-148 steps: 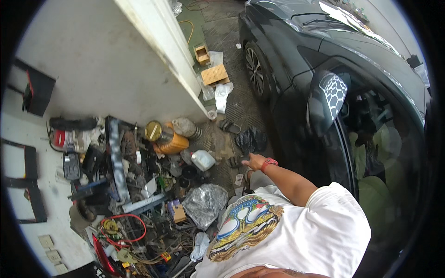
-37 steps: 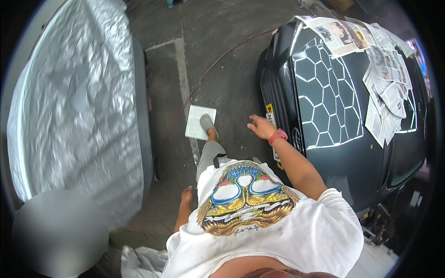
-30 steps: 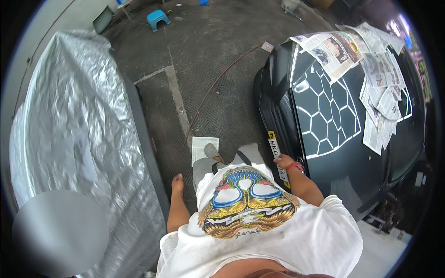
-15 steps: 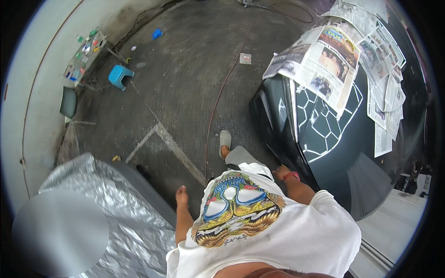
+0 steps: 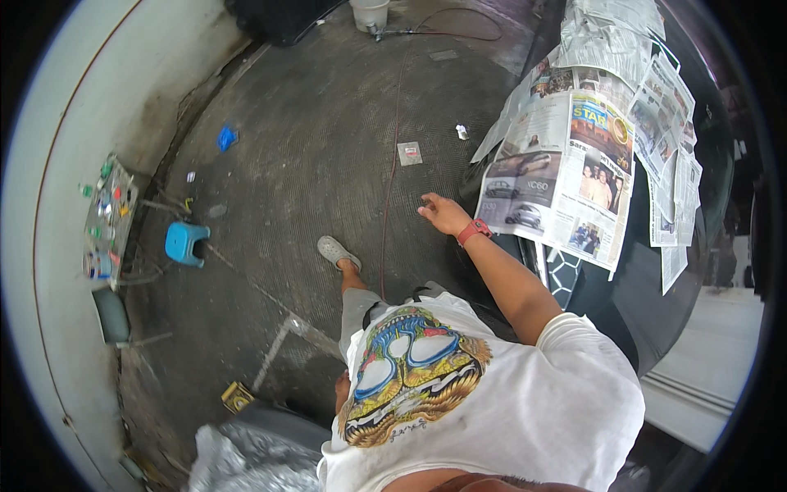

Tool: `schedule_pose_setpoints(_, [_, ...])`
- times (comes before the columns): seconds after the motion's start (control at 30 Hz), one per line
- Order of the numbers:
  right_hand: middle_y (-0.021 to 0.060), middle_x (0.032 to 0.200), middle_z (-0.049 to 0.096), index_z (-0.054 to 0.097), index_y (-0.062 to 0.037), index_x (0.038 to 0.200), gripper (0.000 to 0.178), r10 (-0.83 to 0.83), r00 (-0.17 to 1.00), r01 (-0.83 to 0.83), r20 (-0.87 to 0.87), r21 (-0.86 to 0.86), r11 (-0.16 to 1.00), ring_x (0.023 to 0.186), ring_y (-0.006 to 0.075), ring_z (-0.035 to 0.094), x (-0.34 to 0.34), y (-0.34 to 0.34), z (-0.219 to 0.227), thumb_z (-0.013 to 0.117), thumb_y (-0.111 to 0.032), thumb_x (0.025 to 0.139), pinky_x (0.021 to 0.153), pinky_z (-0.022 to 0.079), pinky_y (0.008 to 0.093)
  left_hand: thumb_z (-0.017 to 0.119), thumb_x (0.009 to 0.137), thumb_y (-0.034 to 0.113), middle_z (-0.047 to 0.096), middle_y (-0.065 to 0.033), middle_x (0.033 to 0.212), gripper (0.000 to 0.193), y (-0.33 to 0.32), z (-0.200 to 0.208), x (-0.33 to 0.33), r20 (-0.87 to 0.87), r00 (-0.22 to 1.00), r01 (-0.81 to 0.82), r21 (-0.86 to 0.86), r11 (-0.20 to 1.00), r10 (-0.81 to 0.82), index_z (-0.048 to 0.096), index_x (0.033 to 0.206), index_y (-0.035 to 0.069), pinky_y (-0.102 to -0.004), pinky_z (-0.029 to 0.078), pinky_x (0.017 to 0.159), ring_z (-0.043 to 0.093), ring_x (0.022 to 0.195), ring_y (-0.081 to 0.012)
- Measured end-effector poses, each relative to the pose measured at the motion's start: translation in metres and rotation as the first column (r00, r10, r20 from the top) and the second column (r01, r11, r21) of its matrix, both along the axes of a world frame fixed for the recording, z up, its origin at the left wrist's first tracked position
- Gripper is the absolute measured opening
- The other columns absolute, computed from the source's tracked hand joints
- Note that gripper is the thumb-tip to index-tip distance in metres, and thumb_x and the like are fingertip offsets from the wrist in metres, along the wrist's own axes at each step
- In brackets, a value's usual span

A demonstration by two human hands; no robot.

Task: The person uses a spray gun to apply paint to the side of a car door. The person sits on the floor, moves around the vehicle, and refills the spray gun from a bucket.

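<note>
Reaching forward, the right hand (image 5: 443,215) — fingers spread, grip empty — hovers near the newspaper sheets (image 5: 566,176) covering the black car (image 5: 648,312); left hand's grip mostly hidden — cannot tell.

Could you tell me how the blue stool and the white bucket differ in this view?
The blue stool stands on the floor at the left, by the wall; the white bucket sits at the far top edge, half cut off. The stool is blue with a flat top; the bucket is white and open-topped. A thin hose runs toward the bucket, none to the stool. Both rest upright on the concrete floor, out of reach of the right hand.
</note>
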State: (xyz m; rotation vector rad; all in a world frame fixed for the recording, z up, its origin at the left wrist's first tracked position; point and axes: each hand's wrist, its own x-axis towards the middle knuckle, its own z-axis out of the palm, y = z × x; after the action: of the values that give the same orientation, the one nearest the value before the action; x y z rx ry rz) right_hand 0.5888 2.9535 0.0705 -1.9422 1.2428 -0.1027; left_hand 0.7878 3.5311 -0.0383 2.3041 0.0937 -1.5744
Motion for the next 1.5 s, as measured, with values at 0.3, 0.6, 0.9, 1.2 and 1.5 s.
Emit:
schedule_pose_setpoints(0.3, [0.0236, 0.142, 0.065, 0.066, -0.0026, 0.140, 0.068, 0.060, 0.815, 0.159, -0.577, 0.323, 0.933, 0.135, 0.0393, 0.060, 0.018, 0.005, -0.075, 0.065, -0.056, 0.098, 0.116, 0.045, 0.0447, 0.062, 0.105, 0.050, 0.062, -0.0209, 0.145, 0.068, -0.236, -0.021, 0.343, 0.184, 0.975, 0.140, -0.075, 0.987, -0.124, 0.055, 0.150, -0.001, -0.0459, 0.047, 0.111, 0.061, 0.132, -0.0342])
schedule_pose_setpoints(0.6, [0.0243, 0.134, 0.069, 0.073, -0.0024, 0.127, 0.058, -0.242, 0.773, 0.521, -0.587, 0.367, 0.771, 0.129, 0.0403, 0.064, 0.116, -0.068, -0.078, 0.066, -0.052, 0.097, 0.110, 0.050, 0.0452, 0.058, 0.109, 0.043, 0.057, -0.0206, 0.153, 0.059, -0.558, 0.070, 0.585, 0.392, 0.907, 0.213, -0.117, 0.970, -0.152, 0.055, 0.150, 0.001, -0.0471, 0.041, 0.119, 0.053, 0.143, -0.0356])
schedule_pose_setpoints(0.9, [0.0269, 0.137, 0.066, 0.062, -0.0029, 0.143, 0.069, -0.264, 0.888, 0.397, -0.377, 0.339, 0.853, 0.130, 0.0440, 0.062, 0.291, -0.411, -0.106, 0.062, -0.055, 0.098, 0.110, 0.049, 0.0506, 0.069, 0.102, 0.047, 0.069, -0.0185, 0.134, 0.054, -0.744, 0.036, 0.610, 0.312, 0.893, 0.383, -0.147, 0.912, -0.325, 0.068, 0.134, 0.005, -0.0451, 0.046, 0.110, 0.062, 0.127, -0.0316])
schedule_pose_setpoints(1.2, [0.0296, 0.133, 0.068, 0.060, 0.0010, 0.144, 0.066, -0.627, 0.776, 0.631, -0.067, 0.108, 0.768, 0.127, 0.0426, 0.065, 0.366, -0.712, 0.012, 0.067, -0.046, 0.098, 0.108, 0.050, 0.0485, 0.062, 0.105, 0.047, 0.066, -0.0182, 0.140, 0.053, -0.916, 0.017, 0.676, 0.080, 0.801, 0.596, -0.008, 0.803, -0.594, 0.065, 0.139, 0.006, -0.0475, 0.045, 0.112, 0.059, 0.132, -0.0345])
schedule_pose_setpoints(1.5, [0.0248, 0.142, 0.065, 0.067, -0.0039, 0.139, 0.070, -0.590, 0.534, 0.813, -0.606, 0.179, 0.553, 0.134, 0.0408, 0.061, 0.332, -0.635, -0.140, 0.068, -0.056, 0.092, 0.115, 0.046, 0.0467, 0.055, 0.108, 0.046, 0.062, -0.0179, 0.146, 0.053, -1.221, -0.016, 0.776, 0.081, 0.586, 0.810, -0.054, 0.584, -0.806, 0.061, 0.144, 0.007, -0.0498, 0.044, 0.114, 0.056, 0.136, -0.0374])
